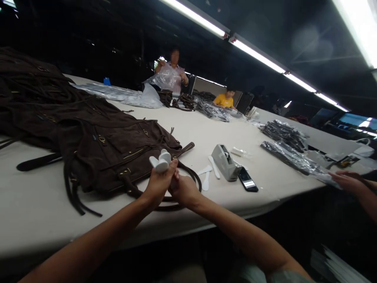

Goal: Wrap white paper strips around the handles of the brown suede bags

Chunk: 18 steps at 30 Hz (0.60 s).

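In the head view, a white plastic piece [160, 161] is pinched in the closed fingers of the left hand [157, 182], raised just in front of the brown bag [118, 151]. It is small, pale and lumpy. The right hand [184, 190] is curled beside it around the bag's strap [188, 173]. Bare counter [38, 208] lies left of the bag, its near edge close below.

Co-worker's hand [349, 181] cut off at the right edge.
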Motion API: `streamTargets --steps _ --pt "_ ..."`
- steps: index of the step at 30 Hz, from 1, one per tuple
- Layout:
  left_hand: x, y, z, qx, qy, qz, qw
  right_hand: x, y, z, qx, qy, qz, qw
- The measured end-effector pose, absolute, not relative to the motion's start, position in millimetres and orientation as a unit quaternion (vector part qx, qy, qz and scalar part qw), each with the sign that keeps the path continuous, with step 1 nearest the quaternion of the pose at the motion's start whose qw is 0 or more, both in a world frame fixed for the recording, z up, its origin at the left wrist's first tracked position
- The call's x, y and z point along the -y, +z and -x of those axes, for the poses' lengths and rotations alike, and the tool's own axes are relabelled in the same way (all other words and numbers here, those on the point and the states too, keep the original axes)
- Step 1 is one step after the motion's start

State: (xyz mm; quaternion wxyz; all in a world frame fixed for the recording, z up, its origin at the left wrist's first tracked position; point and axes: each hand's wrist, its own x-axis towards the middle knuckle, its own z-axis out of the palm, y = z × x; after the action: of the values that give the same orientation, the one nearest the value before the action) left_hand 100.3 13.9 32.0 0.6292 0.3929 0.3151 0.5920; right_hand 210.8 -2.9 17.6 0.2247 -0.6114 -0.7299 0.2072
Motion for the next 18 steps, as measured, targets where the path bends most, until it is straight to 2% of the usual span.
streamTargets --steps 2,3,9,11,12,14,16,18 --pt "-31 25 -117 -0.337 0.651 -0.284 0.618 -16 11 -209 0.746 0.013 0.642 0.177" --pt "-41 23 -122 -0.346 0.661 -0.250 0.617 -25 7 -209 0.750 -0.039 0.640 0.162" --pt "-67 34 -125 -0.340 0.629 -0.181 0.675 -43 6 -219 0.721 -0.097 0.660 0.188" --pt "-58 41 -119 -0.316 0.637 -0.190 0.677 -32 12 -220 0.699 -0.030 0.675 0.234" --pt "-52 44 -114 -0.297 0.633 -0.209 0.684 -24 15 -220 0.697 0.047 0.666 0.263" --pt "-34 50 -99 -0.233 0.568 -0.299 0.730 -4 17 -218 0.705 0.278 0.586 0.287" --pt "-12 56 -83 -0.142 0.409 -0.421 0.797 18 13 -214 0.696 0.483 0.466 0.255" --pt "11 58 -72 -0.056 0.228 -0.502 0.832 42 4 -208 0.653 0.552 0.434 0.282"
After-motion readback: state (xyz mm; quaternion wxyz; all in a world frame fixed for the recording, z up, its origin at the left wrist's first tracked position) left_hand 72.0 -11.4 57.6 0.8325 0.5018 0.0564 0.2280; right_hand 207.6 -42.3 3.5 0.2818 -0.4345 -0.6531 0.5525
